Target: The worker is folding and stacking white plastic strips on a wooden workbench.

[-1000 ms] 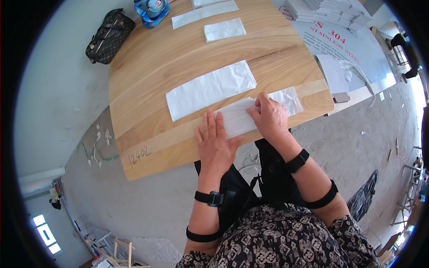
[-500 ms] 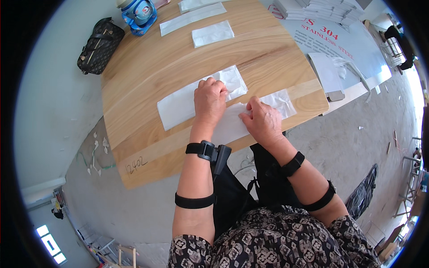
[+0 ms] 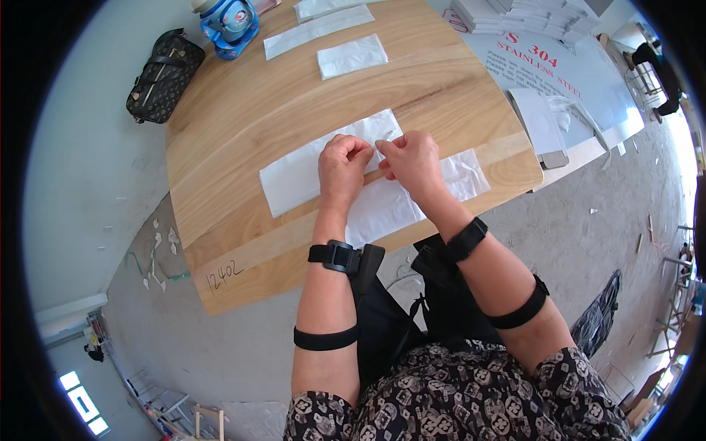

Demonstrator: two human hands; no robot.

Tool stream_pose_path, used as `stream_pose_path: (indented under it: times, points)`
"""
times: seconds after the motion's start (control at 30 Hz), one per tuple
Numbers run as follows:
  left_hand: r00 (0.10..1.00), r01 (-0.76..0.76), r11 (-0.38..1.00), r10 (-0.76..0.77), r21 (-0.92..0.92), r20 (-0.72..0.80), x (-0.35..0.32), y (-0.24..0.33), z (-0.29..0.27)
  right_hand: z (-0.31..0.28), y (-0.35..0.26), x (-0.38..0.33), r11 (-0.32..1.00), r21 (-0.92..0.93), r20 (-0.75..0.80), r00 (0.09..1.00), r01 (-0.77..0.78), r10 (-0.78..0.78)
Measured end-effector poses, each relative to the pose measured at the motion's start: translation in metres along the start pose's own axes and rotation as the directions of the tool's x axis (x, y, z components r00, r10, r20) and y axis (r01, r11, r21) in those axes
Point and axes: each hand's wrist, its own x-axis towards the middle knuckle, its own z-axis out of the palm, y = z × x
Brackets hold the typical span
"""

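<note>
Working over the table (image 3: 243,125), you have bare wood open on its left half and toward the far end, while the near edge runs just under your wrists. Across the table's middle lies a long white bag (image 3: 294,173), its left end free and well inside the table's left edge. Nearer you, a second bag (image 3: 397,206) reaches almost to the table's near edge, its right end crinkled close to the right corner. Your left hand (image 3: 344,163) and right hand (image 3: 413,160) meet at the long bag's right end, fingertips pinched narrowly on its edge. At the table's far end sit a small pouch (image 3: 351,56) and a blue bottle (image 3: 229,22).
</note>
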Motion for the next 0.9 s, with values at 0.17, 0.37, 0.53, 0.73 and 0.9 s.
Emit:
stream_pose_path:
  times: [0.17,0.37,0.53,0.73,0.9]
  points:
    - [0.998,0.005,0.997,-0.01,-0.076,-0.068,-0.004,-0.004,-0.001,0.011,-0.003,0.008,0.988,0.155,-0.056,0.998,-0.016,0.025]
    - [0.981,0.101,0.893,-0.163,-0.439,-0.106,-0.003,-0.008,-0.008,0.012,-0.002,0.007,0.995,0.097,-0.042,0.999,0.004,0.0]
    - [0.986,0.102,0.906,-0.147,-0.411,-0.079,-0.002,-0.004,-0.006,0.024,0.009,0.01,0.893,-0.31,-0.256,0.876,0.326,-0.409]
    - [0.982,0.106,0.862,-0.169,-0.496,-0.083,-0.002,-0.011,-0.009,0.025,0.002,0.033,0.983,-0.105,-0.224,0.959,0.15,-0.171]
    - [0.917,-0.268,0.881,0.358,0.391,-0.177,-0.013,0.001,-0.02,0.021,-0.01,0.028,0.984,0.143,-0.155,0.984,0.105,-0.082]
